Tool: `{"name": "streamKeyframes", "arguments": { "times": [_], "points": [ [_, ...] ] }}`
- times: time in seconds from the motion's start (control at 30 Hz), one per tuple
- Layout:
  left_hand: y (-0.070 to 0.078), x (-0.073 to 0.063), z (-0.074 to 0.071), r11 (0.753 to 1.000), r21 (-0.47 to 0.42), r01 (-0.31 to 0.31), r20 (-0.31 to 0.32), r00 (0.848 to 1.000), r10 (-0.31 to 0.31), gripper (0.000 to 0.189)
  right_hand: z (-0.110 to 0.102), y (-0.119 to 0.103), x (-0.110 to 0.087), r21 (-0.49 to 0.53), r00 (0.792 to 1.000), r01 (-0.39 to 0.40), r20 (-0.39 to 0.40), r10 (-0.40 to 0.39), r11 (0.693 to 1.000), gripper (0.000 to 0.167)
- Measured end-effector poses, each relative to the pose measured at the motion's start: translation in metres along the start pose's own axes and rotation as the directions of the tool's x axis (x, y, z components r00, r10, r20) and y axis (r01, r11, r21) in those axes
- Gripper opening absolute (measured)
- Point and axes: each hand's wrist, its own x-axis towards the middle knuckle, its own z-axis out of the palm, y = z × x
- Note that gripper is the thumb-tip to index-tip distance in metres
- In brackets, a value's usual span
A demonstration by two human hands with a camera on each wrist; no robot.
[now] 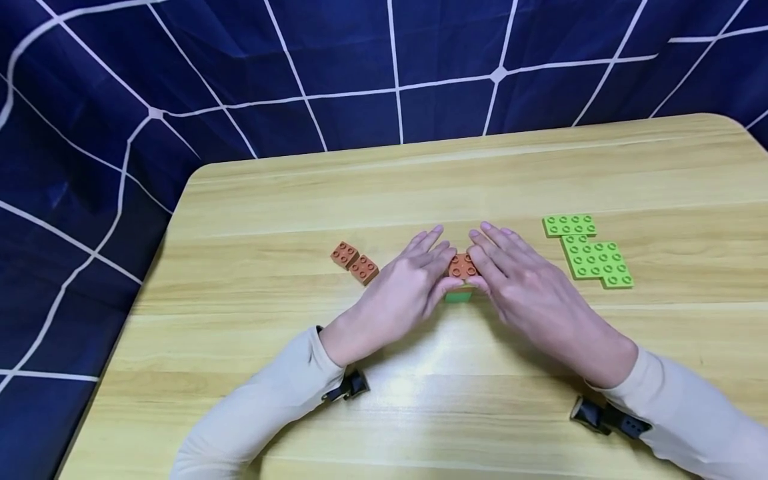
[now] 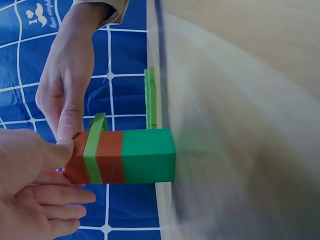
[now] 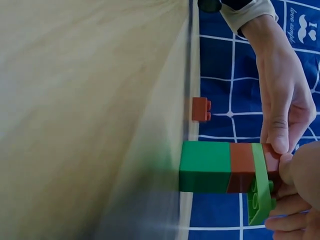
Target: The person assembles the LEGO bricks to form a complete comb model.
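Note:
A short tower of toy building bricks stands upright on the table between the two hands. Its base is a dark green block [image 2: 148, 156], topped by a brown brick [image 2: 110, 156], then a thin lime plate [image 3: 259, 170], then another brown brick [image 1: 462, 267] with its studs facing up. The lime plate juts out on the right hand's side. My left hand [image 1: 405, 283] pinches the top brown brick from the left, thumb at the near side. From the right, my right hand [image 1: 534, 287] pinches the same brick, its thumb close to the left thumb.
Left of the tower lie two loose brown bricks [image 1: 364, 269], corner to corner. Several lime plates [image 1: 585, 257] lie grouped to the right. Beyond the wooden table's [image 1: 384, 187] back edge hangs a blue cloth [image 1: 348, 60] with white lines.

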Motion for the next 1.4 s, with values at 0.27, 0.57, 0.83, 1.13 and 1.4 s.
{"name": "streamKeyframes", "arguments": {
  "times": [0.27,0.57,0.83,1.13,1.4],
  "points": [
    [-0.005,0.002,-0.004,0.999,-0.042,-0.023,0.022,0.999,0.024,0.041,0.003,0.000,0.001,-0.018,1.000,0.020,-0.021,-0.020,1.000,0.063],
    [-0.003,0.005,-0.006,0.999,-0.039,-0.032,0.037,0.999,0.033,0.036,-0.001,0.003,0.001,0.052,1.000,-0.027,-0.007,0.027,0.998,0.068],
    [-0.003,0.002,-0.004,0.997,-0.074,-0.010,0.022,1.000,0.012,0.040,-0.004,0.004,0.001,0.082,0.996,-0.071,0.050,0.067,0.994,0.064],
    [-0.001,0.002,-0.003,0.999,-0.030,0.017,0.049,0.999,-0.016,0.045,-0.020,0.024,-0.009,0.101,0.981,-0.168,0.119,0.155,0.981,0.043],
    [-0.002,0.002,-0.002,0.996,-0.088,0.033,0.040,0.999,-0.030,0.044,-0.036,0.059,-0.035,-0.015,0.958,-0.282,0.059,0.282,0.959,0.046]
  ]
}}
